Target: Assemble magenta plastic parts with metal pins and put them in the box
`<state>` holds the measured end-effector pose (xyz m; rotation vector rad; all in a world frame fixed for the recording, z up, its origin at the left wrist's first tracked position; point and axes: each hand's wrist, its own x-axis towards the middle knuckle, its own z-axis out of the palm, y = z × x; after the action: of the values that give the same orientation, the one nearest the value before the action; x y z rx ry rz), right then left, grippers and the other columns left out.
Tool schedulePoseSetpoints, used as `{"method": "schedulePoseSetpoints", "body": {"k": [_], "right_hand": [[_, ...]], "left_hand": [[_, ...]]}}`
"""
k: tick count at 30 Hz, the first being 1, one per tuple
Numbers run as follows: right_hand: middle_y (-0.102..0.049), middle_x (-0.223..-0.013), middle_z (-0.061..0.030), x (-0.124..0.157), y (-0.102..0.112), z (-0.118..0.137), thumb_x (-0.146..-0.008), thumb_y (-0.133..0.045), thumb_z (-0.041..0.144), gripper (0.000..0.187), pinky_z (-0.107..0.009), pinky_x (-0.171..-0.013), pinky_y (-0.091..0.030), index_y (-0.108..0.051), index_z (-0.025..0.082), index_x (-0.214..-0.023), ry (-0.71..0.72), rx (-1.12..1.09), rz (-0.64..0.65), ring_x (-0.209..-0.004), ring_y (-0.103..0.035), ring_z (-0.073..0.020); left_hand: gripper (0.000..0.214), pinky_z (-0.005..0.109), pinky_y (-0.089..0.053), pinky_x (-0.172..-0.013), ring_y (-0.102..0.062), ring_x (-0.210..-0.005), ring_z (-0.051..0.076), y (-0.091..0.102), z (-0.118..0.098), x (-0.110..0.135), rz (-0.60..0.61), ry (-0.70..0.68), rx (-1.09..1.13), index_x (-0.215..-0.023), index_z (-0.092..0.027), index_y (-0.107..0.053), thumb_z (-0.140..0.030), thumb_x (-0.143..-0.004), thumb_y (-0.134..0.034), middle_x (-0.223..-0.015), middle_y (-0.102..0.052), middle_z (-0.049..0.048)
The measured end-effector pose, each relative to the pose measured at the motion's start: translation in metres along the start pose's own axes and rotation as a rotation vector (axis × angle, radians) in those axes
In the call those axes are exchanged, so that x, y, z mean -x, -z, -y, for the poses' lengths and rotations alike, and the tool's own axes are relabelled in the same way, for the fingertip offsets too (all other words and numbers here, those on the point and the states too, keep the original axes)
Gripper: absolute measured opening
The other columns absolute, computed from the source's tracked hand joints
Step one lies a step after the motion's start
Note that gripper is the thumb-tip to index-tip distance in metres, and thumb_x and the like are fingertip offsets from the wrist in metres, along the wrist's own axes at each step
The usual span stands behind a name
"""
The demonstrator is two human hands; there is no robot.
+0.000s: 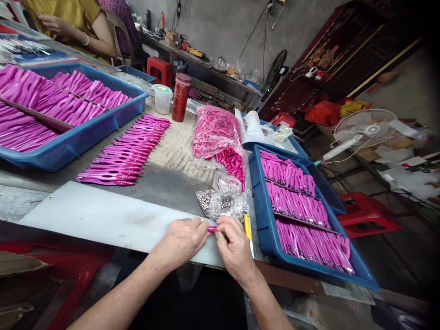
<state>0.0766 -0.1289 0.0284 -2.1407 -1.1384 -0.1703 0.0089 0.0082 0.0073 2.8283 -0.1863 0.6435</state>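
Note:
A small shiny magenta piece (212, 229) shows between my two hands over the white board (103, 213). My left hand (184, 236) is closed round its left end, with the fingers hiding the rest. At its right end, the fingertips of my right hand (235, 245) are pinched together; what they hold is too small to make out. Just beyond my hands lies a clear plastic bag (225, 201) by a heap of tiny metal parts (203, 201). A yellow-handled tool (247, 227) is beside my right hand. Behind, small magenta pieces (231, 160) spill from a larger bag (216, 128).
Long magenta handles (120, 151) lie in a row on the table. Blue trays of such handles stand at left (92, 137) and right (263, 229). A red tumbler (181, 98) and lidded tub (162, 100) stand behind. A person (74, 27) sits at far left.

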Motion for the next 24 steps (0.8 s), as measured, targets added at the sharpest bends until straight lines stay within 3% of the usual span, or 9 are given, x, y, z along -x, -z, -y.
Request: {"method": "schedulePoseSetpoints", "body": {"k": [8,14,24], "right_hand": [[-0.055,-0.077,-0.0048,-0.0038,0.0012,0.0017,-0.075,-0.040,0.009,0.017,-0.031,-0.069,-0.042,-0.050,0.019,-0.065,-0.010,0.031,0.056,-0.077,-0.049,-0.0174],[-0.054,-0.076,-0.0036,-0.0043,0.0015,0.0014,-0.075,-0.040,0.009,0.018,-0.029,-0.067,-0.041,-0.045,0.019,-0.062,-0.141,-0.031,0.126,-0.076,-0.048,-0.0165],[-0.053,-0.074,-0.0048,-0.0054,0.0007,0.0014,-0.076,-0.038,0.009,0.018,-0.031,-0.066,-0.039,-0.043,0.019,-0.062,-0.093,0.021,0.139,-0.074,-0.047,-0.0177]], "left_hand": [[0.018,0.025,-0.040,-0.049,-0.053,-0.053,0.014,0.0015,-0.0020,-0.0003,0.036,0.003,-0.025,-0.070,-0.017,-0.049,-0.019,-0.084,-0.039,-0.060,-0.051,0.0001],[0.017,0.026,-0.040,-0.049,-0.053,-0.053,0.014,0.0008,-0.0021,0.0006,0.058,-0.001,-0.038,-0.071,-0.017,-0.049,-0.019,-0.084,-0.038,-0.060,-0.052,0.0005],[0.016,0.027,-0.039,-0.047,-0.053,-0.052,0.016,-0.0013,-0.0023,0.0004,0.050,-0.003,-0.046,-0.070,-0.018,-0.049,-0.018,-0.083,-0.040,-0.059,-0.052,0.0001]]}}
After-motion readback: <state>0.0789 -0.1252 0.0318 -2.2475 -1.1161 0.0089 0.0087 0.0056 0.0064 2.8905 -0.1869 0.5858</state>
